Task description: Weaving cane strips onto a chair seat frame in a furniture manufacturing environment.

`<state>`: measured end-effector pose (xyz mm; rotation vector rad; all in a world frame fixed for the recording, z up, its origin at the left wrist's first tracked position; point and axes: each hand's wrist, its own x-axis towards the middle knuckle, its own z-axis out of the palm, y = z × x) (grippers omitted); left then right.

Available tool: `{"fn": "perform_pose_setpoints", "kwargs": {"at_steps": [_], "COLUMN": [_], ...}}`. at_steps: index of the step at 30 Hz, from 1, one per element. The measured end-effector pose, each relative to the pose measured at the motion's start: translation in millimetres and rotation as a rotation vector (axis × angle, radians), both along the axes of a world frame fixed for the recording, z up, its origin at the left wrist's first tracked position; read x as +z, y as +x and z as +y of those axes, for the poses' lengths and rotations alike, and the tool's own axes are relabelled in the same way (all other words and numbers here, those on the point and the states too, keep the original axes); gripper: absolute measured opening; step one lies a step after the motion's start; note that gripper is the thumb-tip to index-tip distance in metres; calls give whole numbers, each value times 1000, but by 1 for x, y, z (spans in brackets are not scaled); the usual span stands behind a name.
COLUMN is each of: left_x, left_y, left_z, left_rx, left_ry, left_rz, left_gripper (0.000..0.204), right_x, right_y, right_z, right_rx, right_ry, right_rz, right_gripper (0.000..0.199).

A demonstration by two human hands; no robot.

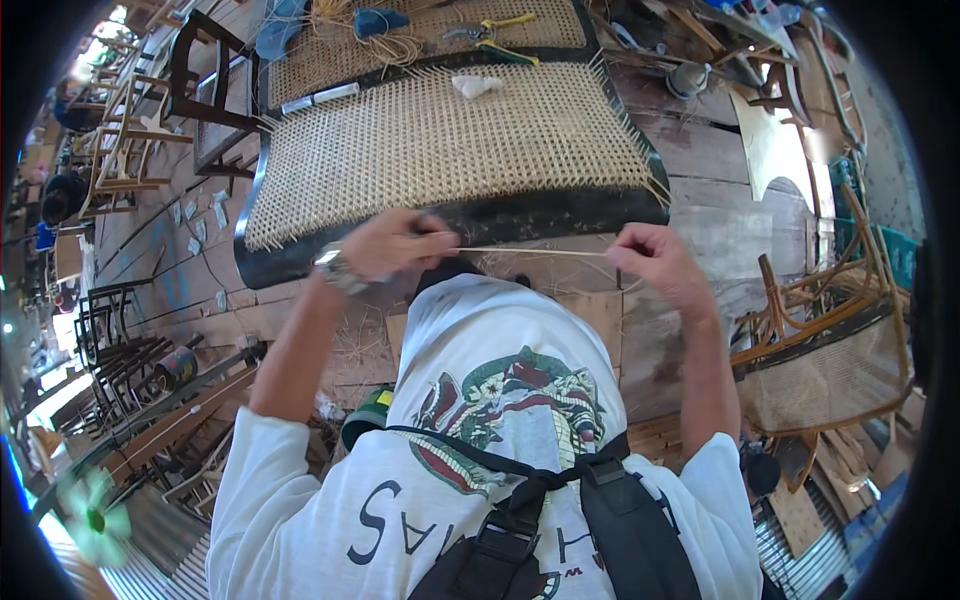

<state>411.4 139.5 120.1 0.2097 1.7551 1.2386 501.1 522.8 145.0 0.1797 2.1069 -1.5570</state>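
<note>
Strand: A thin, pale strand is drawn nearly straight between two bare hands, just on the near side of a woven panel; by its line, slack is presumably being kept out.
Left hand: The strand's left end is pinched in the fingers of the left hand, above a wrist on which a metal watch is worn.
Right hand: The other end is gripped between thumb and curled fingers by the right hand, well apart from the left, perhaps so that the length between is held taut.
Panel: The open weave, bordered by a dark frame, is set squarely ahead, likely for easy reach (a white tube and a crumpled white piece are left upon it).
Tools: Yellow-handled tools are laid at the far side, probably within an arm's stretch, near loose strands.
</note>
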Motion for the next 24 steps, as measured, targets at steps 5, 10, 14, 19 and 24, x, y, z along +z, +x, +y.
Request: {"fn": "perform_pose_setpoints", "kwargs": {"at_steps": [5,10,14,19,24], "left_x": [7,8,7,11,15], "left_y": [15,27,27,23,25], "left_z": [-141,-218,-241,-245,-250], "left_rx": [48,126,226,309,302], "left_ry": [-448,-764,-780,-661,-795], "left_rz": [228,253,264,384,494], "left_gripper": [24,34,37,37,34], "right_x": [-23,-52,-76,-133,-176], "right_y": [35,69,91,131,180], "right_z": [88,145,181,244,302], "right_rx": [-197,-239,-245,-221,-343], "right_ry": [68,226,334,530,1099], "right_rz": [-93,-79,-118,-27,-3], "right_gripper": [15,16,18,25,39]}}
